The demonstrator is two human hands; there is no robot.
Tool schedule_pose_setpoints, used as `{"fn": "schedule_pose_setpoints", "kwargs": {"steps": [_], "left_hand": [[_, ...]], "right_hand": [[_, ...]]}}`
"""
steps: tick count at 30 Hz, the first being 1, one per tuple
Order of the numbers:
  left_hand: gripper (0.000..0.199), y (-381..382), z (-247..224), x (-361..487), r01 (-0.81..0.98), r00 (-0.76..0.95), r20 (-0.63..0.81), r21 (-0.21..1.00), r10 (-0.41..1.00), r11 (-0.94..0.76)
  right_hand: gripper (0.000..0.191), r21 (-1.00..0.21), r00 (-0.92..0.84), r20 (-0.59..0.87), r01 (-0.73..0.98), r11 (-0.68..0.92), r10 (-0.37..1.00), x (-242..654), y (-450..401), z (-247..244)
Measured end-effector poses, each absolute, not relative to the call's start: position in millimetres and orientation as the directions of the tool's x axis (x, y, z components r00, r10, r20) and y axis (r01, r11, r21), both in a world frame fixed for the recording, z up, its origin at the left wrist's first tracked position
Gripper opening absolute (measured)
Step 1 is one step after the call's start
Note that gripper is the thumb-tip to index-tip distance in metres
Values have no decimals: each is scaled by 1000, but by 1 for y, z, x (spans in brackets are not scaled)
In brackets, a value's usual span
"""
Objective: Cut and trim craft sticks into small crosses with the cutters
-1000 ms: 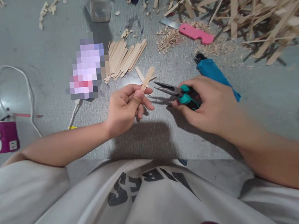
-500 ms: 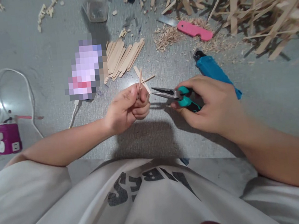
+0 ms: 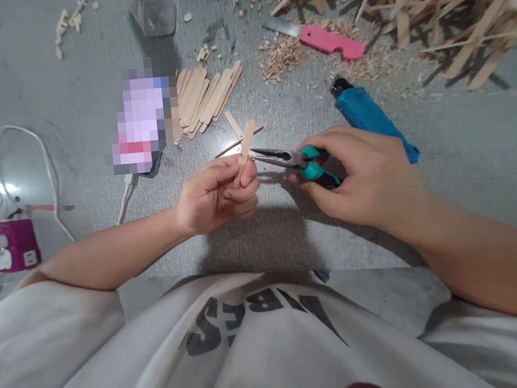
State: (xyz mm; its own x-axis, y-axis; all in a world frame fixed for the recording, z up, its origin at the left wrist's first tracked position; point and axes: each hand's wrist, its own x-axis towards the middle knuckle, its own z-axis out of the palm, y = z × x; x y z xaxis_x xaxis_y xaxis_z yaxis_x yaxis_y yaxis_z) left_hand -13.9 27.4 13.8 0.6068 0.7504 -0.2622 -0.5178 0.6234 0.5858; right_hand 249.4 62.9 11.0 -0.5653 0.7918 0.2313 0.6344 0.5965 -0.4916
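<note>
A short wooden stick (image 3: 247, 143) stands up from between the thumb and fingers of my left hand (image 3: 220, 194), its flat face showing. My right hand (image 3: 360, 170) is wrapped round the green and black handles of long-nose pliers (image 3: 289, 158). The plier tips reach the edge of the stick, just above my left fingers; whether they grip it cannot be made out. Behind the held stick, a thin dark strip and a pale stick (image 3: 233, 124) lie crossed on the table.
Flat sticks (image 3: 207, 99) lie beside a phone (image 3: 141, 120) with a cable. Beyond are a pink-handled knife (image 3: 331, 41), wood shavings (image 3: 280, 59), a blue cutter (image 3: 369, 115), a clear container (image 3: 156, 13) and a large stick pile (image 3: 455, 14). A purple adapter (image 3: 15, 245) sits left.
The stick in my left hand has turned from edge-on to flat-face view. The plier tips have moved left to it, and their jaws look closer together. The whole view has shifted slightly.
</note>
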Motion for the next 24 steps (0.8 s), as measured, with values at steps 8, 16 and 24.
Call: {"fn": "schedule_pose_setpoints", "kwargs": {"steps": [8, 16, 24], "left_hand": [[38, 26, -1, -9, -521, 427, -202, 742, 881, 423], [42, 18, -12, -5, -389, 257, -76, 904, 963, 176], [51, 17, -8, -6, -310, 298, -58, 938, 953, 153]], "right_hand": [[13, -470, -536, 215, 677, 567, 817, 249, 63, 12], [14, -486, -571, 156, 666, 566, 806, 249, 62, 14], [12, -554, -574, 82, 654, 516, 815, 246, 60, 22]]}}
